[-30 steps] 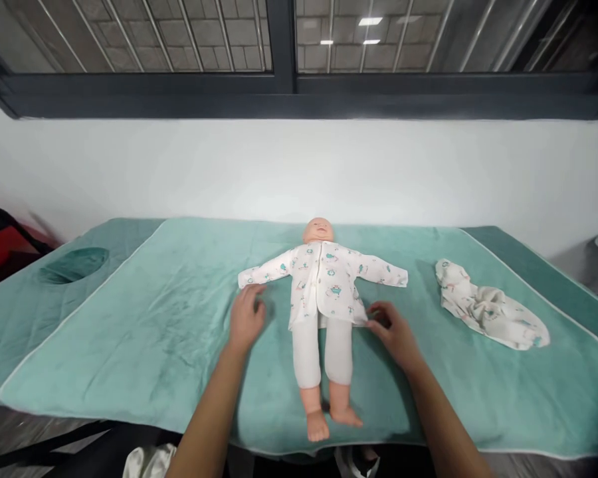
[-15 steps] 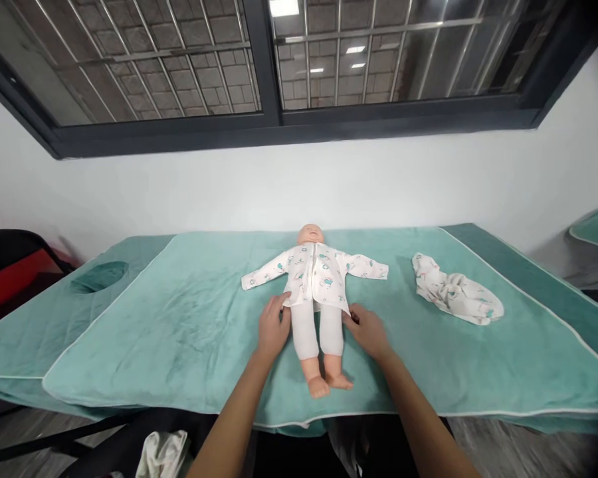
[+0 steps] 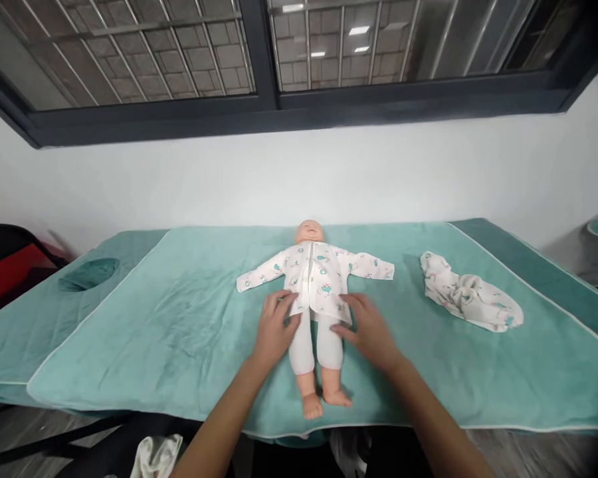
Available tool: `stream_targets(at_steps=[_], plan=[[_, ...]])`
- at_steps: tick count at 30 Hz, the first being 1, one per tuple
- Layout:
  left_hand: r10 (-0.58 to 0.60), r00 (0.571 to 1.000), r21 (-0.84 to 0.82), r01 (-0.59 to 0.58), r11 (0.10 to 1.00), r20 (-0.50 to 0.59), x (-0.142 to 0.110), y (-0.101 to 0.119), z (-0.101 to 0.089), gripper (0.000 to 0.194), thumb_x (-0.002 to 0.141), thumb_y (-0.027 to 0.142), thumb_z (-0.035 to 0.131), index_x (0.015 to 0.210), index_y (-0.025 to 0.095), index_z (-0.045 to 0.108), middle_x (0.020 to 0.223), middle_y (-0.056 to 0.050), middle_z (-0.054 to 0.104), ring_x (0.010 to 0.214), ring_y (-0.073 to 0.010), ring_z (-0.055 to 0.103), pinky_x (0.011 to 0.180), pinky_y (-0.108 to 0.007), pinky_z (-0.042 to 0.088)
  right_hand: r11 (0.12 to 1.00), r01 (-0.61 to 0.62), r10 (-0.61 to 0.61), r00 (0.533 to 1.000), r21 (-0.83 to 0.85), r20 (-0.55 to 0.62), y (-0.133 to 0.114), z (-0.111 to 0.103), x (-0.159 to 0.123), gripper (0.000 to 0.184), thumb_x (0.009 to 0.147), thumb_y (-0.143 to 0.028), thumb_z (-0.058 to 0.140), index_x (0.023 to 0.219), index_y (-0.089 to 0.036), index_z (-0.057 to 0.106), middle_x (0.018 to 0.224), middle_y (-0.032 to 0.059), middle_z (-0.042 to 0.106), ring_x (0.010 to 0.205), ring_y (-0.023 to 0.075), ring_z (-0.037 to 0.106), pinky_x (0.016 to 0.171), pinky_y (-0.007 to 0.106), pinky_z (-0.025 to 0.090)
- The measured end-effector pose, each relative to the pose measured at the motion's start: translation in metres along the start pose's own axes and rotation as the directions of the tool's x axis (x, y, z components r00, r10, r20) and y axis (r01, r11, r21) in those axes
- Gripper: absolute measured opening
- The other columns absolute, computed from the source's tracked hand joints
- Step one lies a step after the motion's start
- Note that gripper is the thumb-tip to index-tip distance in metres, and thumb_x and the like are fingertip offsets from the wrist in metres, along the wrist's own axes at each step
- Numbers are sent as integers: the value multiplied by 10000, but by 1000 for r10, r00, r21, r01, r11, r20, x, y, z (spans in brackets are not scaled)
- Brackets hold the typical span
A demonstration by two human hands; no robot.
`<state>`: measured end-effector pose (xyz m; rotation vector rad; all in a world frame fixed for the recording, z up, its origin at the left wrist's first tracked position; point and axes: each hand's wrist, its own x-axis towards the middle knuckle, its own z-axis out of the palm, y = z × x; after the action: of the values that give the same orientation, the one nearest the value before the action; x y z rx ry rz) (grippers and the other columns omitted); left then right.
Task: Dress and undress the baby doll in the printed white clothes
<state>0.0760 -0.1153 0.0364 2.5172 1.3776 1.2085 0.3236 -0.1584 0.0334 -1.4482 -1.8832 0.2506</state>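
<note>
A baby doll (image 3: pixel 315 292) lies on its back on the teal towel (image 3: pixel 179 332), head toward the wall, arms spread. It wears a white printed jacket and white trousers, and its feet are bare. My left hand (image 3: pixel 274 325) rests at the jacket's lower left hem beside the doll's hip, fingers bent onto the cloth. My right hand (image 3: pixel 369 328) lies on the jacket's lower right hem by the other hip, fingers stretched out flat.
A crumpled white printed garment (image 3: pixel 468 299) lies on the towel to the right of the doll. The padded table has a face hole (image 3: pixel 87 273) at its left end. A red and black chair (image 3: pixel 4 265) stands at far left. White cloth (image 3: pixel 154 458) hangs below the table's front edge.
Both hands have closed in from the doll's sides to the jacket's lower hem at its hips. The camera view has shifted slightly.
</note>
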Motion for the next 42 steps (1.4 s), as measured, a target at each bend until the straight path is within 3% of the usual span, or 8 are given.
stream_targets(at_steps=[5, 9, 15, 20, 28, 32, 36, 42], plan=[[-9, 1000, 38, 9, 999, -10, 11, 15, 12, 225, 950, 214, 496, 1081, 232, 678, 1049, -83, 574, 1004, -224, 541, 877, -392, 491, 989, 62, -67, 997, -134, -38, -29, 14, 19, 226, 951, -307, 553, 1139, -233, 655, 1094, 101, 632, 1014, 285, 552, 883, 430, 450], [42, 997, 3, -42, 999, 62, 6, 25, 9, 237, 967, 248, 483, 1087, 229, 686, 950, -74, 612, 910, -212, 548, 827, -384, 475, 993, 118, -118, 992, -7, -55, -20, 5, 17, 229, 1004, -242, 431, 1009, -211, 658, 1022, 85, 647, 979, 239, 558, 893, 391, 443], [-32, 988, -320, 79, 944, 148, 14, 17, -8, 221, 963, 310, 511, 873, 198, 679, 849, -40, 645, 827, -169, 581, 774, -317, 467, 982, 79, -108, 981, 174, 161, -3, -21, 21, 267, 990, -357, 476, 811, -223, 621, 849, 41, 642, 848, 202, 588, 786, 336, 444], [-347, 935, -408, 347, 845, 76, 84, -8, 1, 265, 945, 373, 504, 969, 179, 684, 762, -7, 637, 692, -138, 559, 697, -280, 450, 976, -79, 77, 997, 204, 17, -11, -13, 90, 232, 970, -370, 464, 840, -220, 584, 858, 30, 639, 808, 180, 582, 734, 299, 430], [-335, 910, -234, 390, 890, 244, 191, -45, 59, 179, 847, 298, 598, 854, 189, 740, 862, -70, 726, 787, -198, 623, 757, -331, 442, 942, -275, 308, 936, -195, 168, 2, 34, 209, 316, 925, -391, 514, 673, -200, 513, 707, 81, 612, 740, 206, 576, 637, 291, 361], [-326, 922, -226, 370, 901, 210, 189, -49, 65, 169, 859, 308, 580, 806, 206, 704, 824, -53, 720, 744, -195, 612, 693, -317, 422, 953, -288, 271, 950, 95, 157, 25, 37, 223, 390, 911, -350, 495, 552, -213, 429, 555, 13, 533, 584, 151, 499, 570, 272, 324], [-348, 914, -307, 398, 864, 207, 185, -46, 60, 161, 869, 306, 575, 796, 204, 677, 818, -24, 707, 708, -164, 587, 688, -296, 417, 764, -361, 344, 929, 534, 136, 30, 45, 220, 379, 890, -504, 526, 661, -203, 551, 554, -24, 550, 515, 126, 471, 530, 250, 351], [-487, 832, -558, 545, 626, 265, 185, -44, 61, 205, 857, 382, 616, 844, 188, 684, 730, 2, 630, 657, -128, 536, 640, -261, 410, 681, -349, 327, 931, 644, 159, 25, 52, 217, 334, 865, -475, 588, 690, -191, 596, 574, -40, 504, 534, 110, 422, 517, 242, 331]])
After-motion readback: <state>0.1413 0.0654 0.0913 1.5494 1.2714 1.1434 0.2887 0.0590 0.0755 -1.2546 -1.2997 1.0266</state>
